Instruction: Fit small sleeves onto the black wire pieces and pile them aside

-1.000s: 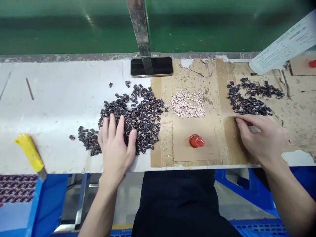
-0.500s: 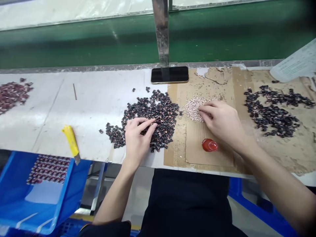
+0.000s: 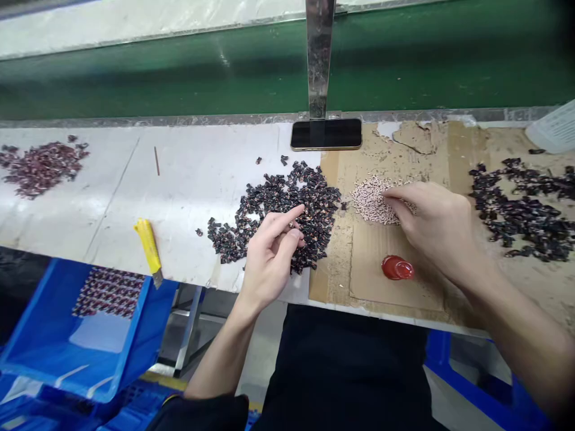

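Observation:
My left hand point(image 3: 269, 257) is over the near side of a pile of small black pieces point(image 3: 309, 188). Its index finger points out, while the thumb curls in against the other fingers around a small black piece, partly hidden. At the edge of a heap of tiny pale pink pieces point(image 3: 371, 200), my right hand point(image 3: 433, 224) has thumb and index finger pinched together. Whatever those fingertips hold is too small to make out. Close to that hand, a small red, glossy round container point(image 3: 397, 267) rests on a cardboard sheet point(image 3: 372, 281).
Behind the piles lies a phone point(image 3: 326, 134) by a metal post point(image 3: 318, 60). A yellow box cutter point(image 3: 147, 245) and a thin brown stick point(image 3: 157, 161) lie left, near a reddish pile point(image 3: 47, 169). More black pieces point(image 3: 521, 209) are right. A blue bin point(image 3: 40, 335) stands below.
The view has shifted left, so things appear farther right. My left hand has lifted slightly from the black pile, its thumb drawn in. My right hand stays at the pale heap.

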Demonstrator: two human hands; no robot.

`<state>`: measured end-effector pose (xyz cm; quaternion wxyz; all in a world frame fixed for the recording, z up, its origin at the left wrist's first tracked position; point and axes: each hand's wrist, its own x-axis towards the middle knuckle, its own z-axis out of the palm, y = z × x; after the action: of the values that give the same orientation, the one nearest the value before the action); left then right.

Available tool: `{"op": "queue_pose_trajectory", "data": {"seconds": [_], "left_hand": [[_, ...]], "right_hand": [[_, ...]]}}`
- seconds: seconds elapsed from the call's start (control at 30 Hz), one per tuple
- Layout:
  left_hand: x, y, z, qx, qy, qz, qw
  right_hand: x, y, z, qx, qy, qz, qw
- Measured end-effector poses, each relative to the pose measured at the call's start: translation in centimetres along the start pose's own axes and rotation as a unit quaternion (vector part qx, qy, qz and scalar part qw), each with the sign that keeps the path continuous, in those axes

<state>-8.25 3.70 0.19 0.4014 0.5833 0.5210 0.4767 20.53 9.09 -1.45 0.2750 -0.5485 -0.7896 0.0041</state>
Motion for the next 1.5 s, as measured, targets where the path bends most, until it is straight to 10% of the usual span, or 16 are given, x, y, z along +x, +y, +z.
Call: {"op": "queue_pose_trajectory", "data": {"seconds": [0.53,0.6,0.77,0.93,1.17,1.5], "left_hand": [[-1.4,2.1,5.0,-0.083,0.029,-0.008,0.996],[-1.3,2.5,5.9,-0.054,0.020,0.052,0.997],[-0.8,3.8,8.1,0.030,0.033,0.237,0.970],[-0.5,3.9,9.1,0.055,0.038,0.291,0.954],[-0.6,3.4,9.3,0.123,0.050,0.340,0.931],[-1.6,3.1,9.2,0.087,0.027,0.299,0.950]], "right_hand": [[-0.3,-0.1,-1.8,0.195,0.052,0.148,0.968],[-1.0,-0.8,-2.8,0.307,0.040,0.211,0.927],[-2.8,-3.6,-5.0,0.614,-0.058,0.346,0.707],[-3.3,-5.9,-5.6,0.677,-0.065,0.386,0.624],[-3.9,-7.9,-5.1,0.633,0.035,0.386,0.671],[-5.8,-7.6,-5.2,0.546,0.020,0.291,0.785]]}}
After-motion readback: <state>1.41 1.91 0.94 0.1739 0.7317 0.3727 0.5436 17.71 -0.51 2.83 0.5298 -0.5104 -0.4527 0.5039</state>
